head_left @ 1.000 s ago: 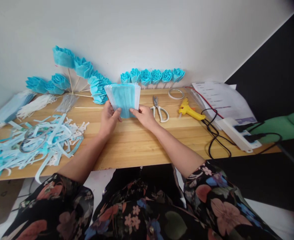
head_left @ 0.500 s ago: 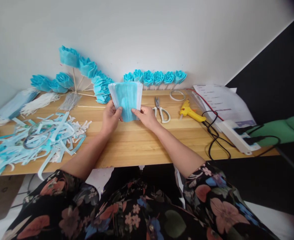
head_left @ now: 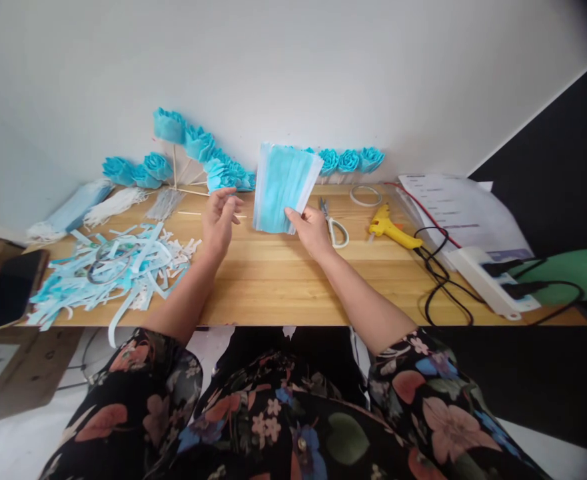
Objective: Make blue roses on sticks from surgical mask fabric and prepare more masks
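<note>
My right hand (head_left: 312, 230) grips a stack of blue face masks (head_left: 284, 190) by its lower right corner, with the thumb on the front. The stack stands tilted to the right above the table and hides part of the flower row behind it. Left of the stack, apart from it, my left hand (head_left: 219, 217) is raised with its fingers loosely curled and spread, holding nothing. Just right of my right hand lies a pair of scissors (head_left: 337, 230) with white handles.
Blue flowers on sticks (head_left: 200, 143) lean by the wall. Cut strips (head_left: 118, 267), a phone (head_left: 10, 293) and flat masks (head_left: 76, 207) lie at left. At right are a yellow glue gun (head_left: 393, 230), a tape roll (head_left: 366, 195), a power strip (head_left: 496, 283) and papers (head_left: 463, 213).
My left hand has let go of the mask stack and sits apart from it. The stack has moved right and tilted in my right hand. The view has turned slightly left.
</note>
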`<state>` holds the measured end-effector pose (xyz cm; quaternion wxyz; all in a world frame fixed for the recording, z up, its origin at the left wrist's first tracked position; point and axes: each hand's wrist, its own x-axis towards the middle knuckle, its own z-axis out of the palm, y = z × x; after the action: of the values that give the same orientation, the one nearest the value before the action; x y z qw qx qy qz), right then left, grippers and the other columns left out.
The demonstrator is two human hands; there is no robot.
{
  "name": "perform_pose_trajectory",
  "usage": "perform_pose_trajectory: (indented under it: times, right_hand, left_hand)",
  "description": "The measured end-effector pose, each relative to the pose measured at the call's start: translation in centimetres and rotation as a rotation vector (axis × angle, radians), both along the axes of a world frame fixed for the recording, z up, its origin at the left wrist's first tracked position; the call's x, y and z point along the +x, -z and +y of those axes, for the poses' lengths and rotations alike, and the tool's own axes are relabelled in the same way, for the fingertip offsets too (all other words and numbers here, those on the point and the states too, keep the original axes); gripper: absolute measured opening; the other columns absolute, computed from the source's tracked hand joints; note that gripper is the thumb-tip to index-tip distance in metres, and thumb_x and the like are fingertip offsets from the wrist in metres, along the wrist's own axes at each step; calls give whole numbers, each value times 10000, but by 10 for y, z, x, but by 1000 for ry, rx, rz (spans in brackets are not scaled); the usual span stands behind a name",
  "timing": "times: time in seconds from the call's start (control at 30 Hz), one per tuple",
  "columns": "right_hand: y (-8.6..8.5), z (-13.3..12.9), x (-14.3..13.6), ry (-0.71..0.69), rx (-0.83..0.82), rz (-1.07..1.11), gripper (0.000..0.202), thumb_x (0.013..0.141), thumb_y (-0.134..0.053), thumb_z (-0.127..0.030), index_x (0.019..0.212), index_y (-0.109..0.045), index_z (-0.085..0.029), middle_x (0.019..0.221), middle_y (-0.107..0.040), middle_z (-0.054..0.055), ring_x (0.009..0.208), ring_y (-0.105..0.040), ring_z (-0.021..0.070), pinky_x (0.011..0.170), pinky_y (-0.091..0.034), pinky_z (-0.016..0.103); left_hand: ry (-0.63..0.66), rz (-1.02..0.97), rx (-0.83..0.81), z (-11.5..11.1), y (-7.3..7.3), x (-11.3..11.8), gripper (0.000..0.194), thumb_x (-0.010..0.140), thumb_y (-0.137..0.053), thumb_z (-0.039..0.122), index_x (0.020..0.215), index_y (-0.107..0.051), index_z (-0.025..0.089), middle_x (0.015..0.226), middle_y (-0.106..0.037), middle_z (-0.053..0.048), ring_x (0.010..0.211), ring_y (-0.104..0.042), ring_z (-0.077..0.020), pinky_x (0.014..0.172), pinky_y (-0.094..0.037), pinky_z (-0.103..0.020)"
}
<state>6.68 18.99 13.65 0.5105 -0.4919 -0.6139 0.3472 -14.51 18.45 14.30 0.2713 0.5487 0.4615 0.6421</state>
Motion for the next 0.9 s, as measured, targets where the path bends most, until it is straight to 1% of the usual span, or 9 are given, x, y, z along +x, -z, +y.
perform_pose_trajectory:
  times: [0.07,0.13,0.2,0.27,0.33,0.4,0.5,0.63,0.9]
  right_hand:
    - [-1,0,0,4,-4,12,412,789,-572,-565,621,-453,-207,618,-381,-32,637,-365,117,580,-281,270]
    - [-3,0,1,6,-7,27,413,784,-567,-571,624,-463,-205,621,-389,-29,639,-369,119,581,-283,273]
    - [-4,-1,1,10,-7,42,417,781,-567,-579,626,-467,-205,626,-392,-27,640,-375,122,582,-287,276]
    - [-5,-1,2,12,-2,53,420,785,-567,-583,629,-472,-205,629,-391,-26,644,-383,124,589,-297,278]
    - [-6,0,2,10,3,61,420,791,-569,-585,636,-485,-204,629,-396,-26,647,-391,126,596,-309,278]
    - [-5,0,3,8,5,73,417,796,-574,-581,642,-499,-201,632,-409,-25,648,-398,127,603,-323,278]
    - [-4,1,3,4,7,93,411,801,-583,-569,646,-515,-195,636,-426,-22,645,-407,126,608,-339,276]
    - [-2,2,3,23,-19,82,397,797,-594,-558,652,-537,-193,636,-451,-17,656,-431,134,606,-357,273]
    - [5,5,7,37,-31,97,394,808,-606,-554,664,-569,-188,631,-461,-20,649,-447,138,630,-395,281]
  left_hand:
    - [-114,231,-34,5,-20,-23,302,885,-570,381,1079,-661,168,853,-691,-51,720,-616,-139,600,-471,-210]
    - [-249,569,-101,9,-43,-51,275,871,-551,328,1019,-712,162,871,-715,-50,782,-633,-162,705,-485,-245]
    - [-377,907,-241,14,-61,-82,299,882,-528,335,1010,-744,173,920,-736,-66,860,-652,-212,764,-478,-289]
    - [-451,1168,-430,19,-71,-109,351,913,-486,365,1052,-752,183,993,-746,-90,927,-665,-265,762,-469,-316]
    - [-427,1381,-607,23,-72,-131,367,918,-462,372,1026,-754,176,1010,-745,-112,958,-666,-303,743,-463,-326]
    - [-374,1476,-724,27,-65,-147,346,886,-490,349,989,-762,162,1005,-745,-134,961,-669,-329,747,-471,-336]
    - [-279,1538,-828,33,-53,-160,389,858,-517,328,1126,-757,180,1099,-746,-137,1026,-668,-348,800,-496,-356]
    - [-222,1553,-847,41,-43,-166,458,857,-523,329,1255,-712,202,1202,-727,-140,1102,-652,-353,868,-505,-388]
    - [-254,1538,-903,52,-34,-163,369,848,-532,302,1110,-740,147,1156,-720,-196,1042,-655,-345,856,-522,-414]
